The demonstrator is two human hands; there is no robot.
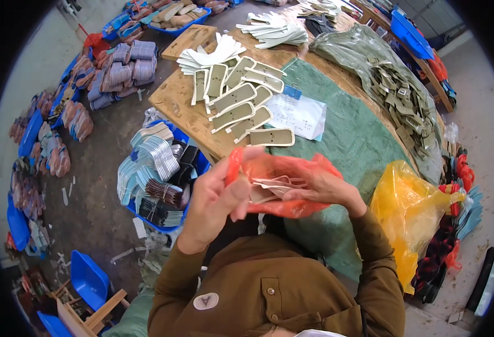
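Observation:
A red plastic bag [300, 209] is held in front of my chest with its mouth spread. Pale strip-like pieces [275, 188] show inside it. My left hand [216, 194] is closed on the bag's left rim, thumb on the near side. At the opposite side my right hand [328, 188] grips the bag, its thumb side in the mouth against the pale pieces; its other fingers are partly hidden by the plastic. Just beyond the bag, several olive shoe-upper-like pieces with white edging [233, 115] lie loosely piled on the wooden table [174, 104].
A written sheet on a blue clipboard [300, 115] lies on green sheeting [353, 121]. White strips [272, 31] and olive pieces [401, 95] sit farther back. A blue basket of bundled pieces [171, 227] stands left, a yellow plastic bag [407, 208] right. Scraps and filled baskets cover the left floor.

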